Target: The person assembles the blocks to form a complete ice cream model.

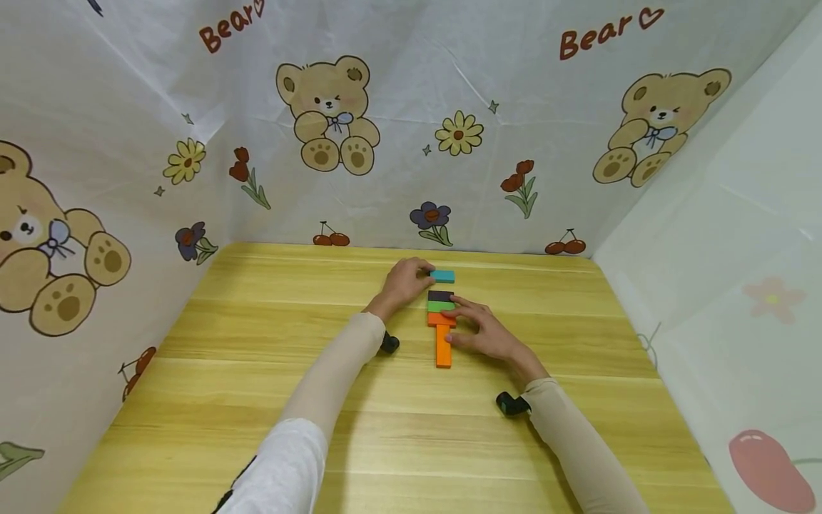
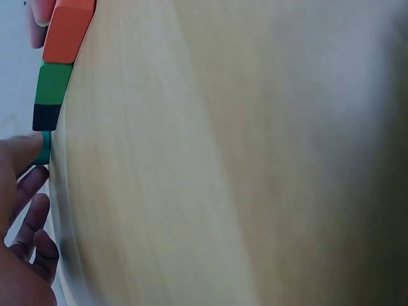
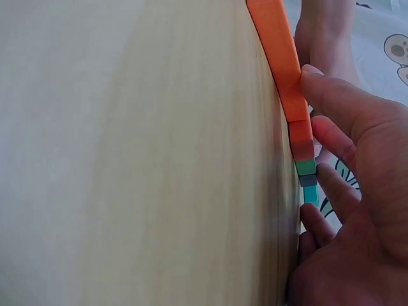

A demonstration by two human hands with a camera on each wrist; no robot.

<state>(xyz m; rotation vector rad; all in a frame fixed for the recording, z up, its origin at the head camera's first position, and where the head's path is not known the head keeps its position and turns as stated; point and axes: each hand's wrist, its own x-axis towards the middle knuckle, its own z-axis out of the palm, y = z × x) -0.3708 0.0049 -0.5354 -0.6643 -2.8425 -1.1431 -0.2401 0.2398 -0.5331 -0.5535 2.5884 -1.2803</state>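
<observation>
My left hand (image 1: 404, 282) pinches the left end of a blue block (image 1: 444, 276) near the table's far edge. A small gap separates it from a dark block (image 1: 439, 295), which lies against a green block (image 1: 439, 306) and then a red-orange block (image 1: 438, 319). From that stack's near side a long orange block (image 1: 443, 350) runs lengthwise toward me, forming a T shape. On the right, my right hand (image 1: 488, 332) touches the blocks with loosely bent fingers. Its thumb (image 3: 328, 92) is against the long orange block, with the other fingers along the crosswise blocks' right ends.
The blocks lie on a wood-grain table (image 1: 270, 385). A white cloth (image 1: 411, 185) printed with bears and flowers hangs behind it and at the sides. Black wrist devices sit beside the left sleeve (image 1: 334, 371) and the right sleeve (image 1: 578, 442).
</observation>
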